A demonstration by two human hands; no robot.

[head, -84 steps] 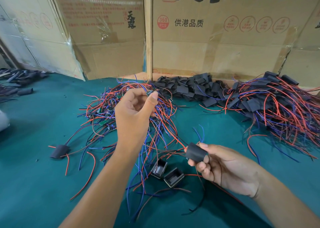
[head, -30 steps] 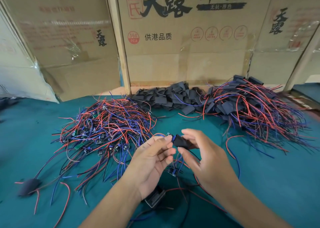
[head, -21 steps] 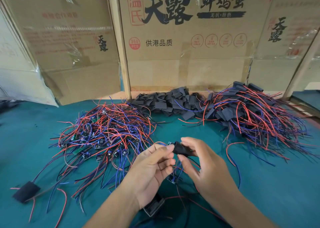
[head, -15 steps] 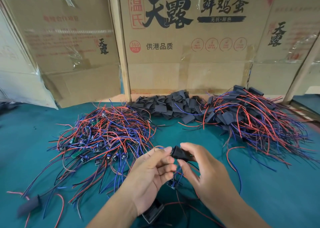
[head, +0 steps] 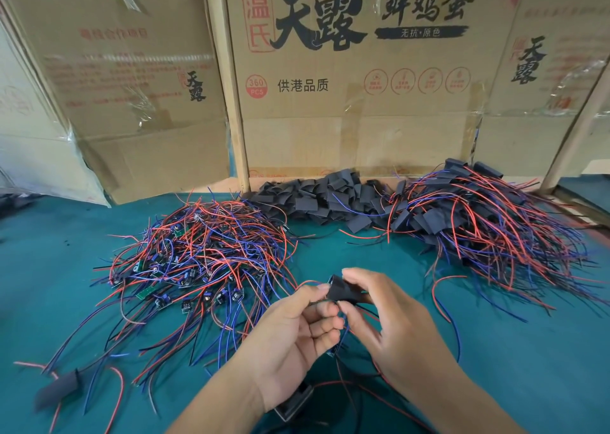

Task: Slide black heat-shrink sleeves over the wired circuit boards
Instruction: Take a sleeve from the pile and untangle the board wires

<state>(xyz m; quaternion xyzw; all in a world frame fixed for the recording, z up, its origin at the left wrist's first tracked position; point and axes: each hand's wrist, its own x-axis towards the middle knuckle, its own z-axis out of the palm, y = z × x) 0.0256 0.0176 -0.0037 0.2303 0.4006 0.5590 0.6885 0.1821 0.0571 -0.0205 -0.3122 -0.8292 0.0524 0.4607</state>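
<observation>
Over the green table, my right hand [head: 392,321] pinches a black heat-shrink sleeve [head: 343,291] between thumb and fingers. My left hand [head: 293,338] meets it from the left and pinches the wires at the sleeve's mouth; the board itself is hidden. Red and blue wires trail down from between my hands. A pile of bare wired circuit boards [head: 198,252] lies to the left. Loose black sleeves [head: 323,195] are heaped at the back. Sleeved boards with wires [head: 488,222] are piled at the right.
Cardboard boxes [head: 346,70] wall off the back of the table. One sleeved board [head: 59,389] lies alone at the near left. A black open sleeve [head: 297,404] sits under my left wrist. Green table surface [head: 544,367] shows at the near right.
My left hand came back from the wire pile and joined the right hand at the sleeve. Over the last second both hands stay together while the camera tilts up slightly.
</observation>
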